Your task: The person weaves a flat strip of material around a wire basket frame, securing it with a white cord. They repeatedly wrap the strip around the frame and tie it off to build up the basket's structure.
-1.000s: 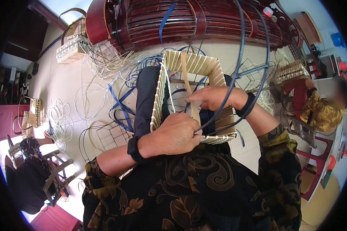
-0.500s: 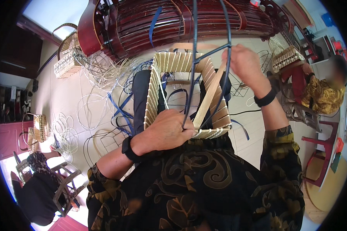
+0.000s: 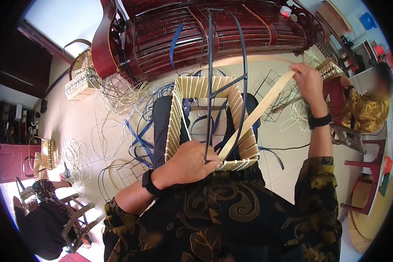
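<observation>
A rectangular basket frame [image 3: 248, 139] with pale strip walls bound by white cord rests across my thighs, and the floor shows through its open middle. A tall black wire handle [image 3: 243, 48] rises from it, with a crossbar between its two sides. My left hand [image 3: 191, 162] is closed on the near rim, by the foot of the handle, where a flat pale strip [image 3: 263, 105] starts. Out to the right, my right hand [image 3: 309, 84] pinches that strip and holds it taut on a slant. The strip's loose end curves away past the far side of the basket.
A dark red slatted wooden bench [image 3: 170, 43] stands ahead, with a blue strip [image 3: 176, 43] on it. Coils of pale cord [image 3: 118, 96] and blue strips lie on the floor. Finished-looking baskets [image 3: 81, 85] stand left. Co-workers sit at right [image 3: 366, 102] and lower left [image 3: 41, 218].
My right hand has moved outward to the right, drawing the pale strip out past the handle. My left hand stays at the near rim. The basket appears slightly lower in view.
</observation>
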Demonstrator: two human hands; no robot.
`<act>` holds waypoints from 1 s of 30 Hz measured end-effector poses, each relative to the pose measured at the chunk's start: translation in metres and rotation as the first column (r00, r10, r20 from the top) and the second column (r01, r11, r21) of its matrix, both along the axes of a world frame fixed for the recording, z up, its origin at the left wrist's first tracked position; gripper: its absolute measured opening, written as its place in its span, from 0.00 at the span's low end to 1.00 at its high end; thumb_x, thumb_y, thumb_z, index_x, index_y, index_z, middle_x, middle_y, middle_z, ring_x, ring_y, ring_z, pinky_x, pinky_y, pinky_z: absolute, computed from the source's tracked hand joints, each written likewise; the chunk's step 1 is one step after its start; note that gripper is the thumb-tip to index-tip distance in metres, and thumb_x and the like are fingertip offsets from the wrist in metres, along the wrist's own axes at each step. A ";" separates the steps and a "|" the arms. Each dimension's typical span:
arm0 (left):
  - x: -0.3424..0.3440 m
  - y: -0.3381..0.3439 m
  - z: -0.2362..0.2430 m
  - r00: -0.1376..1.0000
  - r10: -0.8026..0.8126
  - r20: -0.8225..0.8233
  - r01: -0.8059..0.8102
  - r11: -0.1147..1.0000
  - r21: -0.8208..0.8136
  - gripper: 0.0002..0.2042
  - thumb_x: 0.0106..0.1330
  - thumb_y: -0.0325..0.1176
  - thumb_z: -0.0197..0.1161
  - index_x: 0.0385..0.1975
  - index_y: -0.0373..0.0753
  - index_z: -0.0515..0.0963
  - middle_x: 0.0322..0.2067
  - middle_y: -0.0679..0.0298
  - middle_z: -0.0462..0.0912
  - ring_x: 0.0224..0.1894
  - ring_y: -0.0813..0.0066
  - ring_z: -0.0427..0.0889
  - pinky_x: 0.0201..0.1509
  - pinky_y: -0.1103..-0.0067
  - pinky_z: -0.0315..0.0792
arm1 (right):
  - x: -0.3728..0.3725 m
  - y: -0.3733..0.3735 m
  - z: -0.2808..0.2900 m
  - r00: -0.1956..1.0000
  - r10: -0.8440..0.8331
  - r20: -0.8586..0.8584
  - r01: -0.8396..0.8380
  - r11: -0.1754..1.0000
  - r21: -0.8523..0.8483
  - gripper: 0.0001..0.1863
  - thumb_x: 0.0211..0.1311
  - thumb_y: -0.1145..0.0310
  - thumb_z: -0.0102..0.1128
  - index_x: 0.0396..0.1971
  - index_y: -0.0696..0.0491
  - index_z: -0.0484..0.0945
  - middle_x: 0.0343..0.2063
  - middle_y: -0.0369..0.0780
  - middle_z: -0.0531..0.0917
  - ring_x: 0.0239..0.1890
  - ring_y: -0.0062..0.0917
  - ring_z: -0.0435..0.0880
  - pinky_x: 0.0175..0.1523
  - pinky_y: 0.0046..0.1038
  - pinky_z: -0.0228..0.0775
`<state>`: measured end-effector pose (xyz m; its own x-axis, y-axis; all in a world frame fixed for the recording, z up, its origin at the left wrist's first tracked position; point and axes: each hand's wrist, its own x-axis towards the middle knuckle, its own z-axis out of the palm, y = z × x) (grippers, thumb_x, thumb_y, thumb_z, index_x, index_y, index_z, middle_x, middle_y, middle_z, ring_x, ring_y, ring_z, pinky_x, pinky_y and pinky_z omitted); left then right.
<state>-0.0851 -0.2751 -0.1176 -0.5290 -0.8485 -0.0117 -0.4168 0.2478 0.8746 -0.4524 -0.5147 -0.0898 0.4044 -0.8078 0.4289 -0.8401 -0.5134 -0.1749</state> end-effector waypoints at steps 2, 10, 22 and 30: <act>0.001 0.000 -0.003 1.000 0.009 -0.011 -0.009 1.000 0.001 0.09 0.62 0.36 0.63 0.23 0.39 0.82 0.25 0.54 0.82 0.32 0.48 0.82 0.37 0.58 0.73 | 0.007 0.010 -0.009 0.998 -0.044 0.035 0.041 0.996 0.084 0.11 0.58 0.73 0.68 0.42 0.50 0.87 0.38 0.42 0.87 0.40 0.41 0.86 0.46 0.36 0.77; 0.004 -0.001 -0.001 0.999 -0.033 0.016 0.034 0.996 -0.083 0.07 0.64 0.32 0.65 0.29 0.35 0.82 0.25 0.55 0.81 0.29 0.53 0.82 0.34 0.67 0.75 | 0.017 0.038 -0.037 0.992 -0.037 0.122 0.010 0.977 0.215 0.10 0.57 0.73 0.66 0.40 0.54 0.86 0.36 0.44 0.86 0.38 0.40 0.86 0.44 0.34 0.77; 0.005 -0.010 0.011 0.997 -0.071 0.033 0.071 0.997 0.003 0.08 0.63 0.32 0.62 0.28 0.33 0.83 0.26 0.54 0.83 0.30 0.57 0.83 0.36 0.69 0.75 | -0.003 0.066 -0.031 0.942 -0.036 0.335 -0.032 0.980 0.196 0.10 0.63 0.73 0.64 0.43 0.56 0.85 0.35 0.43 0.88 0.37 0.29 0.86 0.44 0.26 0.75; 0.003 -0.008 0.017 0.997 -0.028 -0.068 0.035 0.993 0.115 0.07 0.63 0.30 0.61 0.26 0.33 0.79 0.24 0.54 0.77 0.29 0.53 0.78 0.35 0.67 0.71 | -0.011 0.075 -0.040 0.913 -0.116 0.392 0.047 0.982 0.182 0.10 0.64 0.72 0.64 0.44 0.56 0.86 0.36 0.43 0.88 0.37 0.29 0.86 0.45 0.26 0.76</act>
<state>-0.0822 -0.2829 -0.1006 -0.5583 -0.8265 -0.0729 -0.3504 0.1553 0.9236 -0.4638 -0.4399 -0.1298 0.1573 -0.9037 0.3983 -0.7200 -0.3810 -0.5800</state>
